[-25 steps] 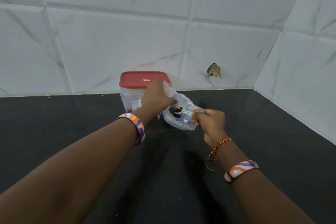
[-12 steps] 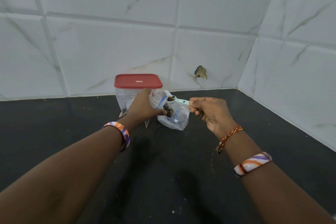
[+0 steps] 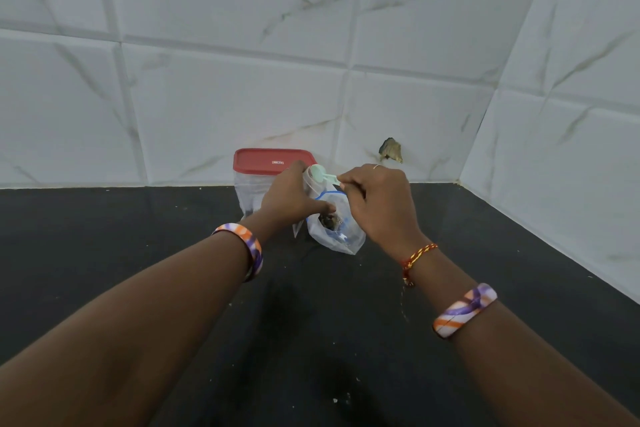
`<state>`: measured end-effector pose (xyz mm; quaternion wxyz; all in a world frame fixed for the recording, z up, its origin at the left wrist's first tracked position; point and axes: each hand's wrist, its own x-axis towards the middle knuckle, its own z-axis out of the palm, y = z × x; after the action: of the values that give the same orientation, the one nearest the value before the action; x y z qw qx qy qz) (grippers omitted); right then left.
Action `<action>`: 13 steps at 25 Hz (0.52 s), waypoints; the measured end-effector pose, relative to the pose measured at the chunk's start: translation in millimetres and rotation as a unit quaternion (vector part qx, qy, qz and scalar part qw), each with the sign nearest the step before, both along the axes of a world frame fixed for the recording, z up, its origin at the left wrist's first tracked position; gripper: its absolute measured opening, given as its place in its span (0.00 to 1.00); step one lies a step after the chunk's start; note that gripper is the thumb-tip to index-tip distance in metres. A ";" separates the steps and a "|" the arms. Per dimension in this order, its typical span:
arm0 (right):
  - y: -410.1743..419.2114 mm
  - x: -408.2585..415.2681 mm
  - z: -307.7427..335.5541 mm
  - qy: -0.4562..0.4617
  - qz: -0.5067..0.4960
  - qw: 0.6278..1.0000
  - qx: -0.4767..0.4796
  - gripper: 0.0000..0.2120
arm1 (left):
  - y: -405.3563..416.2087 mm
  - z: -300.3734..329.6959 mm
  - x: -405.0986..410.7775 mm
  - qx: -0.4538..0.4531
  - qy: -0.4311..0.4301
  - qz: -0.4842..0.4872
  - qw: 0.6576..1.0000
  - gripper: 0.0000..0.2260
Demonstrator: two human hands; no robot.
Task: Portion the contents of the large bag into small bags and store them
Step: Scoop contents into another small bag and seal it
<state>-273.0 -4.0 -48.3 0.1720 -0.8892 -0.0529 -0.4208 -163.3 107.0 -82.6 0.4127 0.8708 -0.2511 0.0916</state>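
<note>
The right hand (image 3: 379, 204) pinches the handle of a pale green scoop (image 3: 322, 174), its bowl tipped at the mouth of a small bag (image 3: 309, 182) that the left hand (image 3: 287, 204) grips upright. Just below, the large bag (image 3: 337, 229) sits open on the dark surface (image 3: 485, 253), near its back edge, before a red-lidded container (image 3: 273, 163). Judged step: emptying a scoopful. Next comes another dip, keeping the small mouth open.

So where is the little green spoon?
In the head view, the right hand pinches the spoon above the clear bag, beside the red-lidded container.
</note>
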 end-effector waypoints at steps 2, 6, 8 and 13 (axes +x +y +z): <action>-0.9 -3.4 0.5 0.000 0.003 0.997 0.075 0.08 | -2.0 0.4 -2.3 -0.008 0.001 -0.003 1.000 0.28; -16.0 -4.8 -7.6 0.047 0.024 0.889 0.454 0.06 | -3.1 -9.2 -5.0 -0.073 0.024 0.023 0.997 0.26; -25.2 -8.6 -25.6 0.052 0.028 0.825 0.561 0.04 | -1.1 -19.1 -8.7 -0.097 0.058 0.058 0.992 0.26; -35.5 -11.3 -80.4 0.087 -0.012 0.796 0.598 0.04 | 11.3 -52.6 -13.4 -0.283 0.276 0.036 0.918 0.23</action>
<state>-284.3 -39.4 -128.7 0.6686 -0.6426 0.2352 -0.2909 -176.7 118.2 -135.2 0.6910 0.7171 -0.0590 -0.0700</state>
